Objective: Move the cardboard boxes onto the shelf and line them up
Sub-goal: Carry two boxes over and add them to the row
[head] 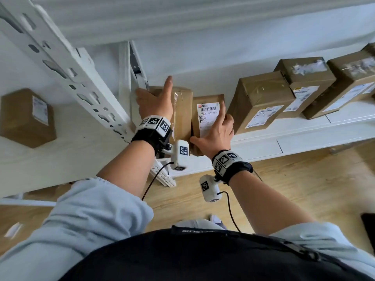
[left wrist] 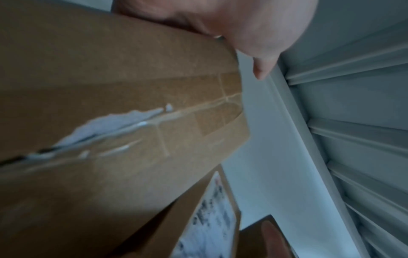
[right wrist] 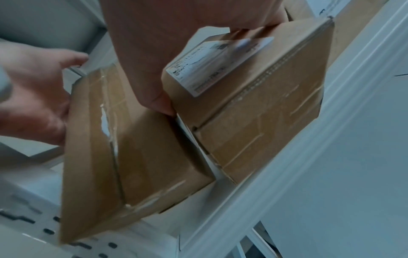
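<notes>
Two cardboard boxes stand side by side at the left end of the white shelf [head: 304, 134]. My left hand [head: 154, 102] lies flat against the left face of the taped box [head: 183, 112], forefinger straight; the same hand [right wrist: 33, 97] shows pressed on that box [right wrist: 132, 148] in the right wrist view. My right hand [head: 217, 130] grips the labelled box [head: 205, 100], thumb down in the gap between the boxes and fingers curled round its right side. The taped box [left wrist: 110, 87] fills the left wrist view, tilted, with the labelled box [left wrist: 212, 218] beyond it.
Three larger boxes [head: 257, 102] [head: 304, 82] [head: 349, 78] stand in a row further right on the shelf. The perforated white upright [head: 81, 78] rises just left of my left hand. Another box [head: 26, 118] sits in the bay to the left. Wooden floor lies below.
</notes>
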{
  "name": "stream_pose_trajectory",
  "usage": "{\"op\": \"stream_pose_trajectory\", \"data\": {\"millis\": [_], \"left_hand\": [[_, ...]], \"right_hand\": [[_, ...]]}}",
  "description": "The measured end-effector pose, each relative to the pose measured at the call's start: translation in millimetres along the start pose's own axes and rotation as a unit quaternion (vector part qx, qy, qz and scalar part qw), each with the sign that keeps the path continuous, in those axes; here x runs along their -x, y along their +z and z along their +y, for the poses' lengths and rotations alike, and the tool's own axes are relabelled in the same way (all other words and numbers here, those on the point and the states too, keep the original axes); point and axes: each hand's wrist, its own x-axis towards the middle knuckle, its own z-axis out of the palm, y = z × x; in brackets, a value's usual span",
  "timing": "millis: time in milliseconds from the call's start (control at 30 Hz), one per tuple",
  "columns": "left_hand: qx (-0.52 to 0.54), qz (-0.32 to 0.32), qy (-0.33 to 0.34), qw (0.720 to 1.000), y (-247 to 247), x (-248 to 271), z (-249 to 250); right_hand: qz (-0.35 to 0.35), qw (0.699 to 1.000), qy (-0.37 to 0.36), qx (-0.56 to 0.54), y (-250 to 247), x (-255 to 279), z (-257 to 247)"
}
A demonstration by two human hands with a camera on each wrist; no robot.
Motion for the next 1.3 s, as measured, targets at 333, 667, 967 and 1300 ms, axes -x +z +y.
{"op": "stream_pose_trajectory", "data": {"millis": [333,667,967,1300], "left_hand": [[-0.019,0.035,0.077,0.996,-5.5,4.2,-8.5],[-0.28,-0.019,0.084,0.956,-14.5,8.6,-8.4],[-0.268,-0.111,0.072,0.954,-17.6,16.1,-8.4],[-0.259,-0.133,0.106,0.951,-14.4,10.5,-7.6]], "right_hand": [[-0.026,0.998,-0.043,0.029,-0.4,-20.5,-6.8],[-0.018,0.996,-0.08,0.048,-1.5,-3.4,9.0],[0.052,0.986,-0.149,0.061,-13.0,0.7,6.4],[-0.01,0.981,-0.127,0.148,-44.7,-24.8,-11.5]]}}
